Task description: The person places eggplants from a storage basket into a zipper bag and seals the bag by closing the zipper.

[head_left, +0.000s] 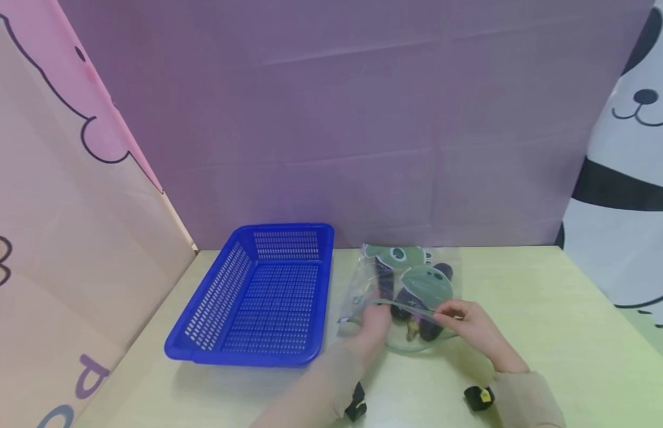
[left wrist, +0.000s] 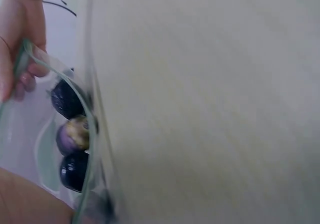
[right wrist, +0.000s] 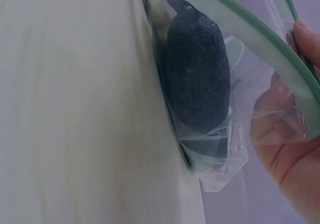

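A clear zip bag [head_left: 358,285] with green cartoon prints and a green zip edge lies on the table, its mouth open toward me. Inside are several dark, rounded oblong pieces of produce [right wrist: 197,68], whose kind I cannot tell. Among them shows a purple and tan piece [left wrist: 75,134]. My right hand [head_left: 473,333] pinches the bag's rim at the right side of the mouth. My left hand [head_left: 375,324] reaches through the mouth into the bag, near a long dark piece [head_left: 384,279]. Its fingers are mostly hidden, so whether they grip anything does not show.
A blue plastic basket [head_left: 319,333] with slotted walls stands left of the bag, with nothing in it. Behind the pale table [head_left: 524,297] hangs a purple-grey cloth [head_left: 374,119]. Printed cartoon curtains [head_left: 48,208] flank both sides.
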Tool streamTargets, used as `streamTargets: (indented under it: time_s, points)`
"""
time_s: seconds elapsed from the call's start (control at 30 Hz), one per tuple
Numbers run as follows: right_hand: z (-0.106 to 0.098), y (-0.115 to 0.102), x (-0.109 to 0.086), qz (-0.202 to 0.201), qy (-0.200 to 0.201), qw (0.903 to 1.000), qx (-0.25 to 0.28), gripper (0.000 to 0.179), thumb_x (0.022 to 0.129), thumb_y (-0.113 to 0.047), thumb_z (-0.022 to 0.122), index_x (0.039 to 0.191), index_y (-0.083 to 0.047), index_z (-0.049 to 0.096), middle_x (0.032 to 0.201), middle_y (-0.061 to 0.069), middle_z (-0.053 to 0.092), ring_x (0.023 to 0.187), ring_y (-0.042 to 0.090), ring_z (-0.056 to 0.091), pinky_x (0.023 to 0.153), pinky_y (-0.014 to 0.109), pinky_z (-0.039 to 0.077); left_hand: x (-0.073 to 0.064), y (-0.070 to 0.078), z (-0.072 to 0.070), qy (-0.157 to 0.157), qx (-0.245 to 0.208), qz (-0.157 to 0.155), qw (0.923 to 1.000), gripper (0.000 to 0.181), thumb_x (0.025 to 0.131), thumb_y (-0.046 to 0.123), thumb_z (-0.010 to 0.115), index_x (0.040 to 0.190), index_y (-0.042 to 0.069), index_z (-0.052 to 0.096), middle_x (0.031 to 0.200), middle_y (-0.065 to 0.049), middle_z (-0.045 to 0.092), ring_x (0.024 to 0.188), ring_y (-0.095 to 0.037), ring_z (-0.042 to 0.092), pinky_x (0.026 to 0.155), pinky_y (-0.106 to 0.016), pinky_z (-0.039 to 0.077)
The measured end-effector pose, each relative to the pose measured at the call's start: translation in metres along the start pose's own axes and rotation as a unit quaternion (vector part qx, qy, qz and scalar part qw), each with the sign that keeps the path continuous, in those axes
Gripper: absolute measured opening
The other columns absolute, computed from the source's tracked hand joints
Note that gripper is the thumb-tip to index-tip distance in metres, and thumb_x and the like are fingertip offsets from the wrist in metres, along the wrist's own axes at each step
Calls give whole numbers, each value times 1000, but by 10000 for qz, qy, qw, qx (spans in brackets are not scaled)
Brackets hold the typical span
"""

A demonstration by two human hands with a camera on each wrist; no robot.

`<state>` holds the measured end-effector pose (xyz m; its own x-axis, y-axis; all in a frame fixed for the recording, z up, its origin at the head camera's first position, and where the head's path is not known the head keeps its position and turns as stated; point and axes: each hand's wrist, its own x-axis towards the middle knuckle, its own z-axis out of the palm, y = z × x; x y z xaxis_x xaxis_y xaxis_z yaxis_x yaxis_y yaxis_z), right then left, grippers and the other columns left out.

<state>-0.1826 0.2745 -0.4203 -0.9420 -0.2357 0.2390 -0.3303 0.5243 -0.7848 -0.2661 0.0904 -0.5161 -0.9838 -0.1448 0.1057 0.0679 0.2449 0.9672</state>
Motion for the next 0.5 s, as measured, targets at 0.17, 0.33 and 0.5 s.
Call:
streamTargets:
  time_s: [0.17,0.33,0.5]
  points:
    - [0,-1,0,2,8,10000,-7,13,87,-12,64,94,-2,67,86,6,68,75,-3,54,64,20,50,-53,84,-44,-986,98,-1133,9886,47,94,19,48,135,-4,44,137,-24,47,127,-40,44,105,-55,37]
    - [-1,0,0,14,30,10000,-60,12,87,-12,64,93,-2,68,85,5,67,74,-2,54,63,20,50,-71,105,-60,-1436,124,-987,9846,47,94,16,48,135,-7,41,139,-26,44,130,-41,40,109,-55,32]
    - [0,0,0,56,28,10000,-69,11,87,-11,64,92,-2,67,84,6,67,73,-2,54,62,20,50,-80,107,-71,-1833,308,-665,9803,49,93,18,52,131,-12,43,135,-30,45,126,-45,43,105,-58,35]
